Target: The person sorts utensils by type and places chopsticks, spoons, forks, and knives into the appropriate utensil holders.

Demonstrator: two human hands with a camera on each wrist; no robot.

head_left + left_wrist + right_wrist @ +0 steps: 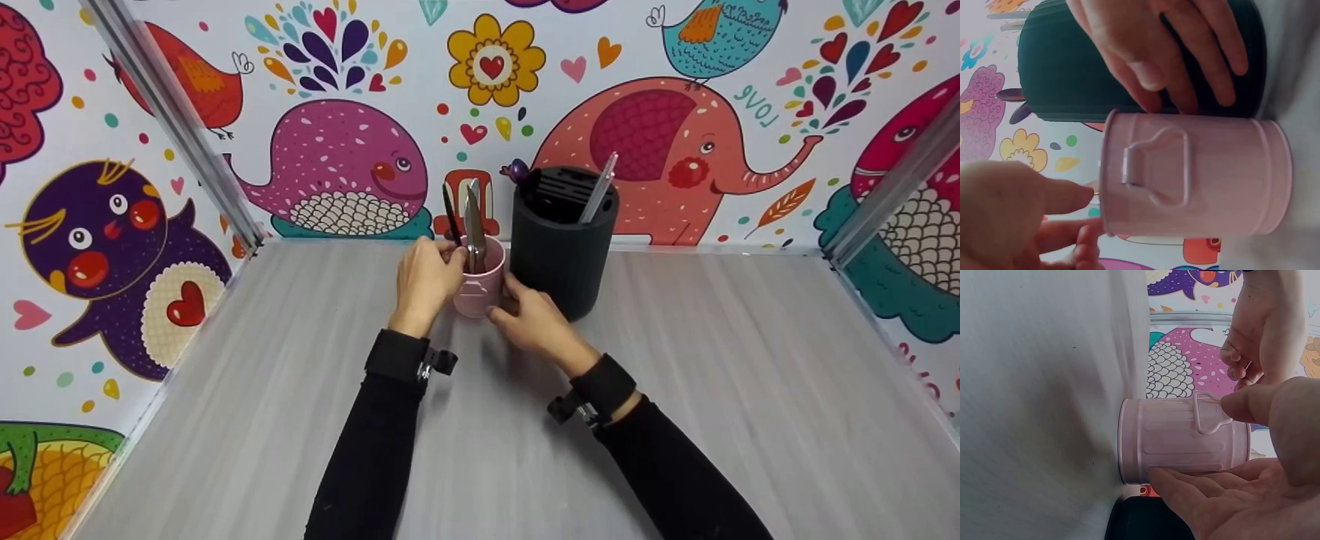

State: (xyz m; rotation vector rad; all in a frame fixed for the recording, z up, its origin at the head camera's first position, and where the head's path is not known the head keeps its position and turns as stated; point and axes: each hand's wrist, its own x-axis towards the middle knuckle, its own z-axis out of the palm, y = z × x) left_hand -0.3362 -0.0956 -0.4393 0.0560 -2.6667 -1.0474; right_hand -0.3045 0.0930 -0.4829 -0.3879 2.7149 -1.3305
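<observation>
A pink pail-shaped cup [478,296] with a wire handle stands upright on the table. In it stand a knife [474,225], its shiny blade pointing up, and a thin black stick-like utensil [451,214]. My left hand [427,281] is at the cup's left rim, thumb and forefinger close beside these utensils; I cannot tell whether it pinches one. In the left wrist view its other fingers [1086,244] are curled. My right hand [536,319] rests against the cup's right side with extended fingers [1185,486], its thumb toward the front.
Right beside the cup stands a tall dark ribbed holder [562,255] with a slotted top. Clear sticks [600,187] and a glossy purple rounded piece [516,171] rise from it. Patterned wall panels [337,150] border the grey table [712,360] behind and at both sides.
</observation>
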